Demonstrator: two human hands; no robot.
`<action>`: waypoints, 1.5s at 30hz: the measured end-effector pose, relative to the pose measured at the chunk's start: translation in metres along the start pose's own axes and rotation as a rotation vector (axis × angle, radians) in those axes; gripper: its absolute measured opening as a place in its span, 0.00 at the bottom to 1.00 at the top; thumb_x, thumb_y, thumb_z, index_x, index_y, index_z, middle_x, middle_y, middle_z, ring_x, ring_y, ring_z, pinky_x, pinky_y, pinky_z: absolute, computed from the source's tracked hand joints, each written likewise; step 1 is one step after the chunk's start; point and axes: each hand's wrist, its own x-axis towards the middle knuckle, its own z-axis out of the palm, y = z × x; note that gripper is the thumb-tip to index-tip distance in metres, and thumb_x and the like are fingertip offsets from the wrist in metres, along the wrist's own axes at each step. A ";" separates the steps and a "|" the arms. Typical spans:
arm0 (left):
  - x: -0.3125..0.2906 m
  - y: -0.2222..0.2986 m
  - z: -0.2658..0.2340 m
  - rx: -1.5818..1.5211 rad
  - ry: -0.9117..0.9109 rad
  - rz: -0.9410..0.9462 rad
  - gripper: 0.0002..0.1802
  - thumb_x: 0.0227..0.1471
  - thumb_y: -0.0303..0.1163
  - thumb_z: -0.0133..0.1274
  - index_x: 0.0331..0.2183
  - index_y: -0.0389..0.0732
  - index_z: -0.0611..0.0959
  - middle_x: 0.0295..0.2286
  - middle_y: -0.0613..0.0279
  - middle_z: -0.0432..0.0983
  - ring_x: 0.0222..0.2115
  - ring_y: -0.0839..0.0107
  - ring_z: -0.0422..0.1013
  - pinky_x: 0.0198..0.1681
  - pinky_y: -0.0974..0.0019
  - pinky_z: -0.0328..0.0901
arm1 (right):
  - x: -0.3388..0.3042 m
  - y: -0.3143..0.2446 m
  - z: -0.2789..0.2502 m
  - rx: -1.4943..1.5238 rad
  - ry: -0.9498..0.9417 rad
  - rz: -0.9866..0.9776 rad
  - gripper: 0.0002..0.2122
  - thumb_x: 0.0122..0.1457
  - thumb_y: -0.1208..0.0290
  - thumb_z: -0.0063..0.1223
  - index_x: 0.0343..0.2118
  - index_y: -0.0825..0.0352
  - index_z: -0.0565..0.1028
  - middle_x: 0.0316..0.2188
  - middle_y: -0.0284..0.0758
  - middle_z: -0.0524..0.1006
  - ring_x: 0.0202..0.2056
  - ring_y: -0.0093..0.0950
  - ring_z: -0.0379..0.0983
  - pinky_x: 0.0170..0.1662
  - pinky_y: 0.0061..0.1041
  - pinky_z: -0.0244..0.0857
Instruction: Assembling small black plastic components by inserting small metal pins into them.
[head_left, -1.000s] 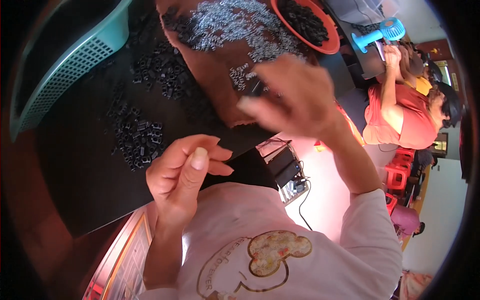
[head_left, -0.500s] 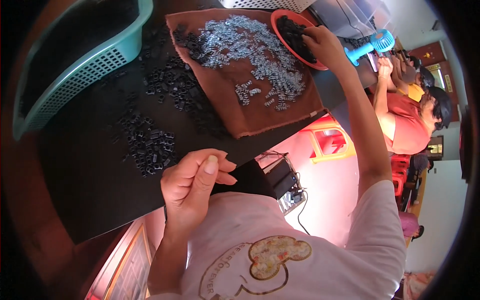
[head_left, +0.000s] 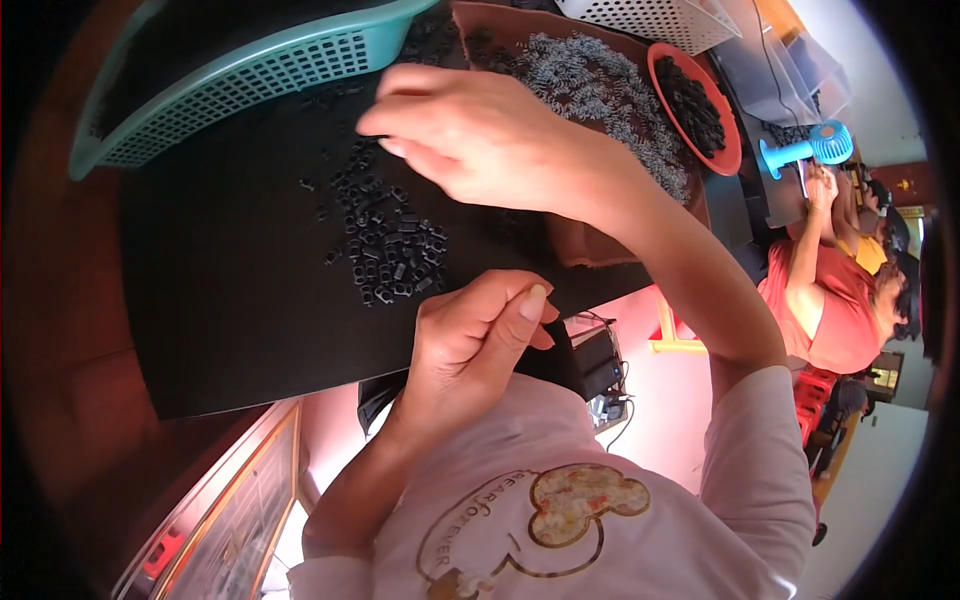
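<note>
My left hand [head_left: 478, 335] is closed near the table's front edge, its thumb pressed over the curled fingers; whatever is inside is hidden. My right hand [head_left: 475, 130] hangs above the black table, left of the brown cloth. Its fingers are bent together toward the thumb, and anything between the tips is too small to make out. Below it lies a loose spread of small black plastic parts [head_left: 390, 250]. Many small shiny metal pieces, like little springs or clips [head_left: 590, 80], cover the cloth [head_left: 590, 242], partly hidden by my right arm.
A teal slotted basket [head_left: 290, 62] stands at the far left. At the back right are an orange-red bowl [head_left: 737, 150] of longer black pieces, a white perforated basket [head_left: 670, 22], a clear plastic bin [head_left: 770, 85] and a blue fan [head_left: 830, 143]. Other people [head_left: 825, 310] sit along the right.
My right hand has left the orange-red bowl and swung left over the black parts. My left hand stays closed. The whole view has shifted, so the table things appear farther right.
</note>
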 end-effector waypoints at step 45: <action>-0.003 -0.010 -0.002 -0.411 0.088 0.128 0.14 0.61 0.35 0.47 0.37 0.32 0.76 0.34 0.54 0.75 0.31 0.70 0.71 0.37 0.67 0.68 | -0.128 -0.064 -0.010 0.311 0.343 0.088 0.10 0.53 0.70 0.58 0.37 0.65 0.75 0.28 0.33 0.69 0.25 0.30 0.70 0.20 0.28 0.64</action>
